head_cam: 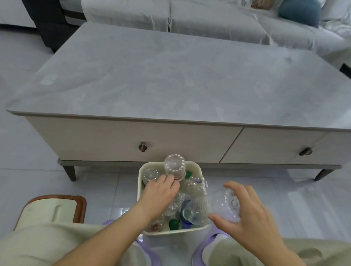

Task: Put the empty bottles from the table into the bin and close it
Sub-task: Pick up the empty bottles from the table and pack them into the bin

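While the person sits low by the bin (197,167), I can see everything from the head camera, the only view there is. The bin is a pale square tub on the floor, right between the person's feet in purple slippers (208,250). It is packed full of clear empty bottles (194,206), some with green caps.

The left hand (158,195) reaches into the bin at about 10 o'clock of its opening. Its fingers (168,182) are close together and press on a tall bottle (174,165) that sticks up, bottom end first, at the bin's 12 o'clock side. It looks like a push, not a full grip.

The right hand (245,217) is at the bin's 3 o'clock edge. Its fingers are spread wide and curled around one crinkly bottle (225,203), held just over the rim.

The worktop (173,81) behind the bin has no bottles on it that I can see. The lid (52,209), pale with a brown rim, lies on the floor at about 8 o'clock from the bin.

I think these bottles are very light and thin. They squash and crackle if squeezed, and they can slip or pop back up. Holding one around its middle seems best. The pile looks high, so the lid may not shut until the bottles are pushed down.
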Tool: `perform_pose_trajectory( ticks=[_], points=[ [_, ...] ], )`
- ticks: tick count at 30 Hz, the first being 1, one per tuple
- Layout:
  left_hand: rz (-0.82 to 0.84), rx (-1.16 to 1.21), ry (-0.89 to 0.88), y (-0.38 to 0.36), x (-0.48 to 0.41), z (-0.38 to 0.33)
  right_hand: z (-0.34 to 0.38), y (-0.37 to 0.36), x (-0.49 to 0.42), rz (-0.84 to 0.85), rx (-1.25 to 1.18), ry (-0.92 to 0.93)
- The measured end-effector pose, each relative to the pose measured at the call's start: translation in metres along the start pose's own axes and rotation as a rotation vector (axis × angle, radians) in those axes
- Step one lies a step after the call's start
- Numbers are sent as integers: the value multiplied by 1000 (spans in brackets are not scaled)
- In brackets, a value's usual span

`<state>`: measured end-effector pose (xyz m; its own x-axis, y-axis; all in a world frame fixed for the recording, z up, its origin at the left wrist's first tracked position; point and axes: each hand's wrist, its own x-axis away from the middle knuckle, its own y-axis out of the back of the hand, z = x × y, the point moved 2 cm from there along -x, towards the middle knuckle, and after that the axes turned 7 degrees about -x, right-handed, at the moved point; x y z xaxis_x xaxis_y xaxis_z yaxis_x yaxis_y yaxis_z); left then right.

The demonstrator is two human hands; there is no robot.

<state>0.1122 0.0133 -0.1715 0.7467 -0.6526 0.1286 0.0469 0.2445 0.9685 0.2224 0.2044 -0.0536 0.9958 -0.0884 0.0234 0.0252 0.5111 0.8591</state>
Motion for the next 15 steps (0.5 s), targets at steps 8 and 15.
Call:
perform_pose_trajectory(
  ticks=[8, 15],
  points=[
    [364, 285, -183, -14, 23, -48, -6, -33, -17, 133, 116, -88],
    [427, -32, -398, -49, -5, -56, -20, -47, -7, 138, 119, -134]
  ],
)
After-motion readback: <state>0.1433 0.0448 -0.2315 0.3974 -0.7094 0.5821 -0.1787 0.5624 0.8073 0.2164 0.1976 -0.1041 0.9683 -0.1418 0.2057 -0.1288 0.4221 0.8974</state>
